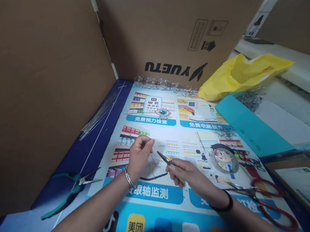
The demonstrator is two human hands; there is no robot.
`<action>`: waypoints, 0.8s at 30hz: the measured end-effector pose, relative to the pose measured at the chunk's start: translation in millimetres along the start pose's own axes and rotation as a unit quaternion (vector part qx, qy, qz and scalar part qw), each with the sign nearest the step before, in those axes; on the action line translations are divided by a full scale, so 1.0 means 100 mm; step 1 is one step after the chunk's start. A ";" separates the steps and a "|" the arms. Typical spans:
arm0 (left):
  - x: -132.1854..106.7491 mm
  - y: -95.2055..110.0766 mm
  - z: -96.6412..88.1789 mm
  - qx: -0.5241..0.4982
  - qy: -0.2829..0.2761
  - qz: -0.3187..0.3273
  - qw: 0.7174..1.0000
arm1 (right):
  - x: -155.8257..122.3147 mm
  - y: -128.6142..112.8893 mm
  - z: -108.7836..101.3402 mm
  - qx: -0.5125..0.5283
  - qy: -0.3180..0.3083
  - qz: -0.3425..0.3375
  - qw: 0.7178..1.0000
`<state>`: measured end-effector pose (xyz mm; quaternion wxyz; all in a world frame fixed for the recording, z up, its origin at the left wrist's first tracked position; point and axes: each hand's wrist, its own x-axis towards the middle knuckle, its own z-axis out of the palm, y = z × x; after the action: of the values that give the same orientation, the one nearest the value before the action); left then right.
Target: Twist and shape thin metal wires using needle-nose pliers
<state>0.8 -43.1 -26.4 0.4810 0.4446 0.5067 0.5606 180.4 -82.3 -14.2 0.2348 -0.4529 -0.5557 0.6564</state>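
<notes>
My left hand [141, 155] is closed in a pinch above the printed sheet, with a thin wire, faint to see, at its fingertips. In my right hand [181, 170] is a pair of needle-nose pliers [163, 157] with yellow on the handles; their dark jaws point up and left, just short of the left fingertips. Whether the jaws touch the wire cannot be made out. Several thin wire pieces [156, 167] lie on the sheet under both hands.
Green-handled pliers [76, 181] and a bundle of straight wires [99, 114] lie left. To the right are a tape roll [213, 160], red-handled scissors [253, 192], a turquoise folder [253, 128] bearing tangled wire and a yellow bag [231, 78]. Cardboard walls [162, 26] stand left and behind.
</notes>
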 end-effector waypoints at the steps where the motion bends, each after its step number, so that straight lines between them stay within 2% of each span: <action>1: -0.01 0.01 0.00 0.004 -0.002 0.004 1.000 | 0.00 0.01 0.02 0.014 -0.007 0.007 1.000; 9: -0.05 -0.01 0.00 0.039 -0.015 0.027 0.999 | 0.02 0.08 0.10 0.053 0.032 -0.009 0.998; 24: -0.05 -0.03 0.00 0.060 -0.019 0.038 0.997 | 0.03 0.11 0.11 0.047 0.036 -0.014 0.998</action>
<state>1.9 -47.7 -29.1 0.4412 0.5026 0.5125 0.5385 171.9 -88.3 -25.4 0.2847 -0.4570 -0.5216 0.6618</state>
